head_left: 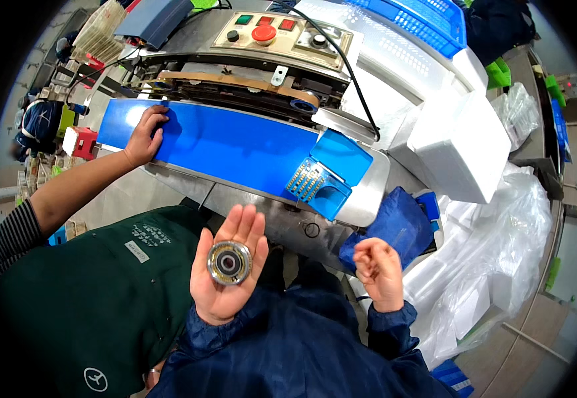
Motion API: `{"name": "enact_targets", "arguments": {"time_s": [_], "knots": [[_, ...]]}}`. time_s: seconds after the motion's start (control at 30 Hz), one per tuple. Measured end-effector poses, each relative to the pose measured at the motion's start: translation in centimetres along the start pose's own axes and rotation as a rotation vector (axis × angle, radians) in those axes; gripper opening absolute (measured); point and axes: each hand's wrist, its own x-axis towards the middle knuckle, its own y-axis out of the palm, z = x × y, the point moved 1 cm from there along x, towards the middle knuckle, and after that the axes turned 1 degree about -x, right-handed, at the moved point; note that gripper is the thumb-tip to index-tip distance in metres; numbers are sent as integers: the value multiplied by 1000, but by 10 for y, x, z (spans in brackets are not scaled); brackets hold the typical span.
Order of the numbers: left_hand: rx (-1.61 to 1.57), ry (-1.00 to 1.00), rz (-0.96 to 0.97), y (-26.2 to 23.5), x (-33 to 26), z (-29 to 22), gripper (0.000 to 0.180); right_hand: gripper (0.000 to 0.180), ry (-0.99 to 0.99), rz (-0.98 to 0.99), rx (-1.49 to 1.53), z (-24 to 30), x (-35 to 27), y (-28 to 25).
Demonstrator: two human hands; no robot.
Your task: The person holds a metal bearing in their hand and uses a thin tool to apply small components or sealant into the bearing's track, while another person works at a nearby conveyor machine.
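Observation:
On the upturned palm of my left hand rests a round metal wheel with a brass-coloured ring and a dark centre hole. The fingers of that hand stretch out flat behind it. My right hand is raised to the right with its fingers curled in, thumb near the fingertips. Whether something small sits between them I cannot make out. Ahead, an opened blue plastic case stands at the right end of a blue conveyor belt, with small brass-coloured pieces in rows inside.
Behind the belt stands a machine with a control panel and a red button. At left, a person in a green apron lays a hand on the belt's edge. To the right are a white foam box, a blue bag and clear plastic sheeting.

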Motion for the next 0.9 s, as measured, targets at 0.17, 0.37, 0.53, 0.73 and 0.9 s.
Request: {"name": "enact_targets", "arguments": {"time_s": [0.17,0.37,0.53,0.73,0.9], "knots": [[16,-23,14,-17,1,-2,52,60,-241,72,106,17,18,15],[14,-26,25,-32,2,-5,52,59,-226,275,-47,22,24,-6],[-9,-42,-2,-47,6,-11,53,32,-218,200,-31,21,29,11],[8,-24,-10,-53,1,-21,53,31,-308,227,-119,13,37,17],[30,-23,4,-60,-1,-27,53,26,-395,117,-179,16,47,22]]}}
